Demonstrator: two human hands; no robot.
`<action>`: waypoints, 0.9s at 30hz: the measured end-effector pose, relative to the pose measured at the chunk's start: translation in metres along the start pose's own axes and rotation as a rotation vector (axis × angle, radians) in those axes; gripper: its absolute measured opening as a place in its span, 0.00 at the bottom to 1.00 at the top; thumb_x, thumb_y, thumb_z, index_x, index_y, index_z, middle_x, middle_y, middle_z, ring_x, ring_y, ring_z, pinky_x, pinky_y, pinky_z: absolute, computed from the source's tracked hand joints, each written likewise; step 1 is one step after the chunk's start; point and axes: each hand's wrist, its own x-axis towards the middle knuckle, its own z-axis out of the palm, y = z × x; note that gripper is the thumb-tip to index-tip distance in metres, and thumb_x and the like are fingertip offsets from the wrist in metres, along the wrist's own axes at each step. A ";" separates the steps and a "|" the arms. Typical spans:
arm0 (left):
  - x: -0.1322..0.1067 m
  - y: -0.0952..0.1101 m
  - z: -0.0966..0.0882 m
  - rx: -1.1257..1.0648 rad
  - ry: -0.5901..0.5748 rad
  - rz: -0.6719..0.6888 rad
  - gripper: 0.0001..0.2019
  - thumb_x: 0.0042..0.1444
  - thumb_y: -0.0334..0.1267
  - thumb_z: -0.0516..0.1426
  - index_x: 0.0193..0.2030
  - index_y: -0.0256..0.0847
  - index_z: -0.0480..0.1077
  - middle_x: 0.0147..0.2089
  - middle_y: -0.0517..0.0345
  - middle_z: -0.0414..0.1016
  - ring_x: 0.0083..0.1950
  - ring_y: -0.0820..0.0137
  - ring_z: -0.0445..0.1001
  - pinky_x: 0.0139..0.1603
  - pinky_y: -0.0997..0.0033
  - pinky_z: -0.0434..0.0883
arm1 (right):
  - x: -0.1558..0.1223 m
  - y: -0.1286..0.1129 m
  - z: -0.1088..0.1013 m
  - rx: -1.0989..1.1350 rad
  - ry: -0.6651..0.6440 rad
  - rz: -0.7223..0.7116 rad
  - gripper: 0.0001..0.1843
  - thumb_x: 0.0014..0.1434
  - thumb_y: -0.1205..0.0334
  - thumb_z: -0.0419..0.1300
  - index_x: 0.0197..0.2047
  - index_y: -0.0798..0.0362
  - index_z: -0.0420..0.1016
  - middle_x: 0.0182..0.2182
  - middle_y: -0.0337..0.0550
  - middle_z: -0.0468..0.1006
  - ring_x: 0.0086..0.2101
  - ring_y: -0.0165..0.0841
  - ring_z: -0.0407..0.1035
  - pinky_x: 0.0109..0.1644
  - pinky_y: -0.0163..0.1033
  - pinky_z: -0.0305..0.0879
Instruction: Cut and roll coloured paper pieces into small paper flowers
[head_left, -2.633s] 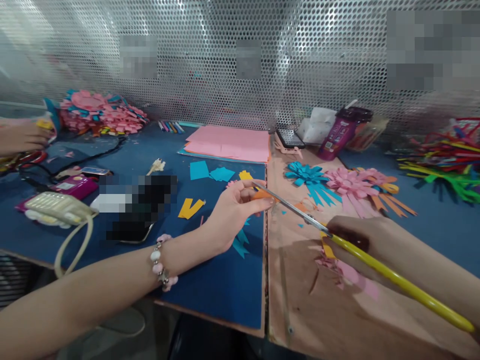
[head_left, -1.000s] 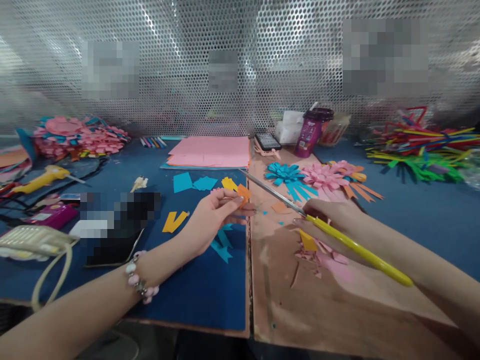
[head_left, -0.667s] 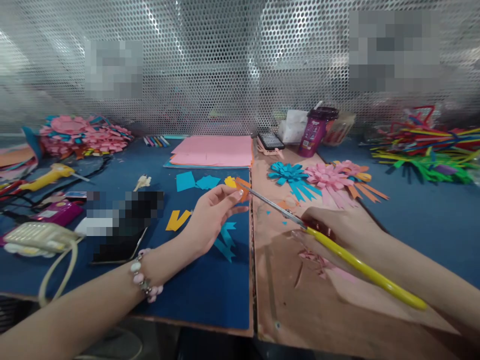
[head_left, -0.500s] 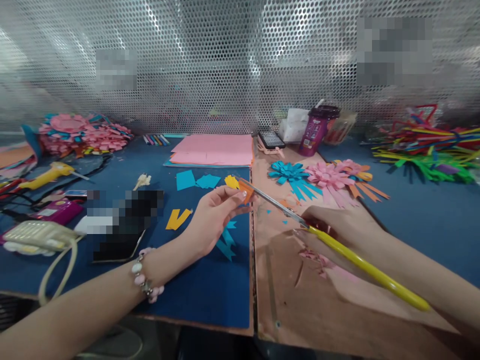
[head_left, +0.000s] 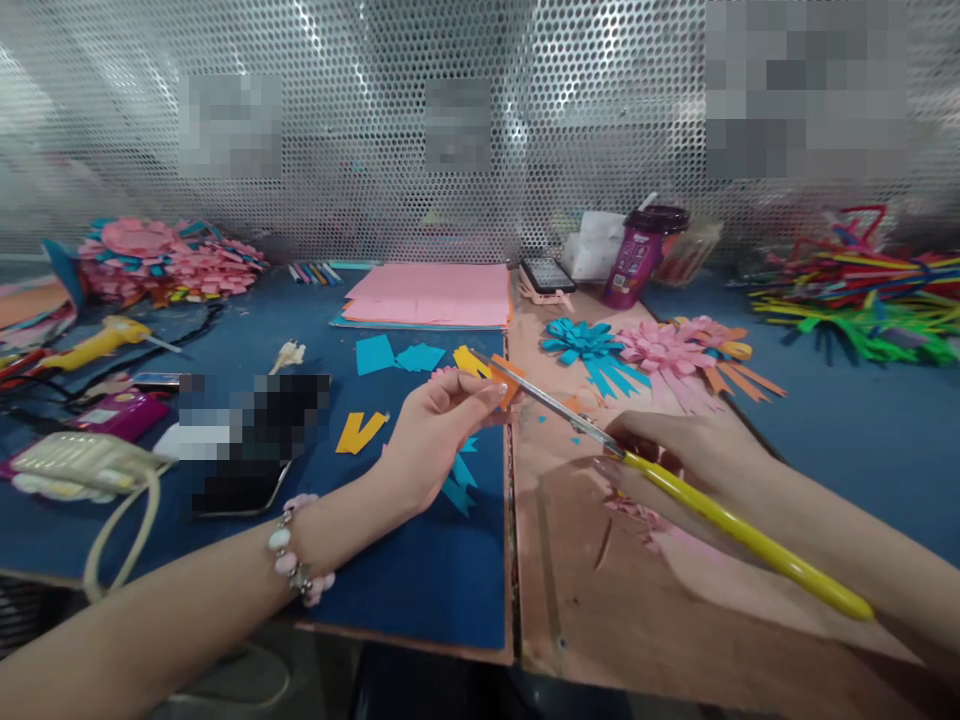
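Between the fingertips of my left hand (head_left: 439, 430) is a small piece of orange paper (head_left: 510, 375). My right hand (head_left: 675, 450) is closed around a pair of scissors (head_left: 720, 520) with long yellow handles. The scissors' metal blades point left and meet the orange paper; whether they are apart is hard to see. Teal paper strips (head_left: 463, 485) with notched ends lie partly hidden behind my left hand. Near it are yellow paper strips (head_left: 360, 432) and teal paper squares (head_left: 375, 355). More yellow paper (head_left: 469, 362) lies just behind the scissor tips.
Paper flowers in teal (head_left: 581, 342) and pink (head_left: 660, 348) lie at right. Pink paper sheets (head_left: 431, 290) are stacked at the back. A purple cup (head_left: 637, 262) stands near a phone (head_left: 549, 275). At left are a glue gun (head_left: 105, 345), a dark phone (head_left: 251, 460) and a power strip (head_left: 82, 460).
The whole view has shifted slightly. Both hands keep their grips, and the orange paper now sits a little further right and tilts differently against the scissor blades.
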 end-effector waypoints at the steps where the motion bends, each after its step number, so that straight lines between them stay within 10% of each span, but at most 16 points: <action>1: 0.000 0.000 0.000 -0.002 0.002 0.000 0.05 0.49 0.34 0.62 0.26 0.38 0.71 0.33 0.58 0.76 0.42 0.68 0.75 0.44 0.66 0.73 | 0.000 0.000 0.000 0.002 -0.006 0.003 0.19 0.59 0.46 0.50 0.34 0.53 0.70 0.25 0.38 0.72 0.23 0.26 0.62 0.28 0.32 0.54; 27: 0.000 -0.001 0.000 0.009 0.007 -0.002 0.05 0.46 0.35 0.63 0.25 0.38 0.72 0.31 0.59 0.73 0.37 0.72 0.73 0.44 0.66 0.71 | 0.000 -0.001 -0.002 -0.007 0.014 -0.039 0.17 0.60 0.49 0.49 0.33 0.53 0.70 0.25 0.38 0.72 0.22 0.25 0.62 0.27 0.31 0.52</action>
